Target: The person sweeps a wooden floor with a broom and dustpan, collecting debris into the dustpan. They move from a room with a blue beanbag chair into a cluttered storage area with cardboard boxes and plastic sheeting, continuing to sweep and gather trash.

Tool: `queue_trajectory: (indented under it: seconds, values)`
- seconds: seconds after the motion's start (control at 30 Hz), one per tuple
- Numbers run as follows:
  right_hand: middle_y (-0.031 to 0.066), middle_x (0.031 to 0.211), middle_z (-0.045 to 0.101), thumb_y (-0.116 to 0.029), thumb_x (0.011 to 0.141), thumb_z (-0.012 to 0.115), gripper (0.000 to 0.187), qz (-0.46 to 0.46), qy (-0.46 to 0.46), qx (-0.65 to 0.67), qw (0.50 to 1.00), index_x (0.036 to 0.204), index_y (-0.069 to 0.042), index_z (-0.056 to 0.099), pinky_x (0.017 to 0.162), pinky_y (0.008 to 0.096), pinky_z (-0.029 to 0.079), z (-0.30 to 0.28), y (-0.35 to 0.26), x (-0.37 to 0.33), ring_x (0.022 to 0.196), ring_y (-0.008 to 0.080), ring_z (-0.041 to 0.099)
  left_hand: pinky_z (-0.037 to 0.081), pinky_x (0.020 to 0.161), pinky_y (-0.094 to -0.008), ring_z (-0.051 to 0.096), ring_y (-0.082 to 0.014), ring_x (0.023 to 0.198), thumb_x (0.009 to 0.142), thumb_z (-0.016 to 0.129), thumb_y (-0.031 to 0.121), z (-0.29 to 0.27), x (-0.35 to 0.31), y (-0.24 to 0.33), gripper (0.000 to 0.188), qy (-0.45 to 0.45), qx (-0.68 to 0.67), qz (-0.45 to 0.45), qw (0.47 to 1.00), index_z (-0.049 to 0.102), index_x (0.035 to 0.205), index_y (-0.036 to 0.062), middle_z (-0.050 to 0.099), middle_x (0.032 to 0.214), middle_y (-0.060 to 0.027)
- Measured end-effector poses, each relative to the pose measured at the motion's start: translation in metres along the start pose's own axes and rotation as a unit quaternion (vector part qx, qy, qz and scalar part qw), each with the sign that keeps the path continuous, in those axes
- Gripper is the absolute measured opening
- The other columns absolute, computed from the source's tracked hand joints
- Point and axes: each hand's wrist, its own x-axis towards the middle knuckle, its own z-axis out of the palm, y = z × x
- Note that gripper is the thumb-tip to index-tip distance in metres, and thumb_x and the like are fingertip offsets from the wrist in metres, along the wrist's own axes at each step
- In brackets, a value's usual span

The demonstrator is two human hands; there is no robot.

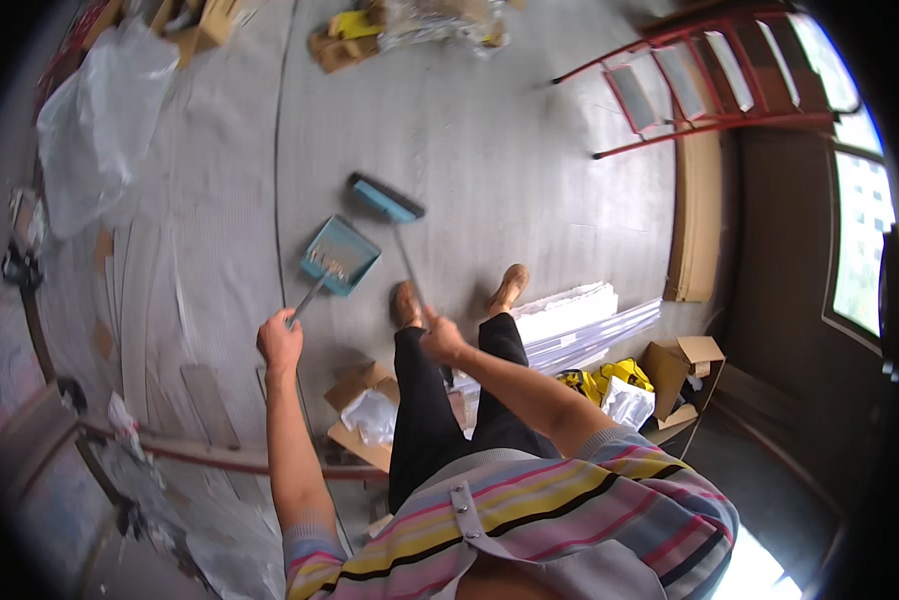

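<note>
My left hand (281,341) is closed round the grey handle of a blue dustpan (341,255). Small pale debris lies in the pan. A long thin stick runs up from my right hand (441,338), whose fingers are wrapped round it, to a broom (388,198) with a blue head and dark bristles. The broom head is on the grey floor (490,130), just beyond the dustpan and a little to its right, apart from it. Both of my feet, in brown shoes (510,289), stand close behind the broom.
A red stepladder (680,85) is at the far right. White panels (570,315) lie beside my right leg, near a cardboard box (682,385) and yellow bags (625,380). An open box (365,400) sits by my left leg. Plastic sheeting (110,120) covers things at left; packaging (410,25) lies ahead.
</note>
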Motion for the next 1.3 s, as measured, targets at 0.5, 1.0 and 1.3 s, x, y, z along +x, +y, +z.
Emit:
queue_trajectory:
  seconds: [0.5, 1.0, 1.3]
  values:
    - [0.0089, 0.079, 0.048, -0.011, 0.082, 0.048, 0.013, 0.019, -0.211, 0.447, 0.869, 0.09, -0.002, 0.042, 0.042, 0.0289, 0.049, -0.227, -0.031, -0.111, 0.065, 0.0171, 0.058, 0.045, 0.066, -0.0354, 0.058, -0.0206, 0.065, 0.067, 0.072, 0.017, 0.013, -0.067, 0.208, 0.052, -0.125, -0.131, 0.171, 0.968, 0.058, 0.117, 0.0104, 0.056, 0.063, -0.0021]
    - [0.0054, 0.055, 0.046, -0.034, 0.096, 0.038, 0.043, -0.22, 0.126, 0.511, 0.821, 0.118, 0.003, 0.044, 0.037, 0.0264, 0.043, -0.539, 0.113, -0.2, 0.042, 0.0137, 0.051, 0.047, 0.063, -0.0314, 0.059, -0.0218, 0.069, 0.085, 0.061, 0.019, 0.144, -0.125, 0.652, 0.017, -0.132, -0.218, 0.493, 0.832, 0.063, 0.095, 0.0061, 0.065, 0.087, -0.0087]
    - [0.0, 0.061, 0.05, -0.018, 0.094, 0.044, 0.038, -0.062, 0.321, 0.695, 0.641, 0.125, 0.003, 0.045, 0.039, 0.0208, 0.04, -0.625, 0.313, -0.214, 0.043, 0.0065, 0.047, 0.047, 0.065, -0.0316, 0.056, -0.0178, 0.073, 0.084, 0.061, 0.014, 0.214, -0.146, 0.938, 0.017, -0.052, -0.188, 0.613, 0.766, 0.066, 0.098, 0.005, 0.055, 0.085, -0.0075]
